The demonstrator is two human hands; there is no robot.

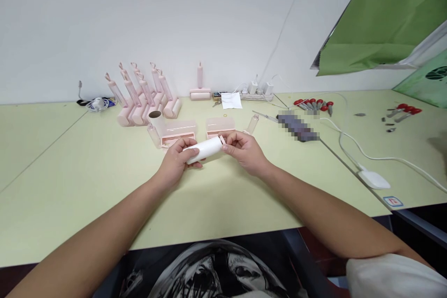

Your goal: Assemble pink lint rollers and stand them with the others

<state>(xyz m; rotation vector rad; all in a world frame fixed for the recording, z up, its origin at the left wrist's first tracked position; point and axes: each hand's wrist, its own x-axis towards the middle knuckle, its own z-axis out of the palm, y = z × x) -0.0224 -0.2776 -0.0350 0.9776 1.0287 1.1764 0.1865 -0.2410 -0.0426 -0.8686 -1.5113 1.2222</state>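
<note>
A white lint roller refill (205, 149) lies level above the table between my two hands. My left hand (179, 156) is wrapped round its left end. At its right end, my right hand (244, 150) pinches a small pink end piece (222, 140) against the roll's opening. Just behind my hands stand two pink lint roller covers (179, 129) (220, 125). Another white roll with a brown cardboard core (158, 123) stands upright at the left. Clear pink handles (153, 135) (253, 123) lie on either side of the covers.
Several assembled pink lint rollers (143, 98) stand at the back left, one more (200, 88) by the wall. A power strip (256, 95), a paper slip (231, 100), a blurred dark object (296, 125), red-handled tools (316, 104) and a white charger with cable (373, 179) occupy the right.
</note>
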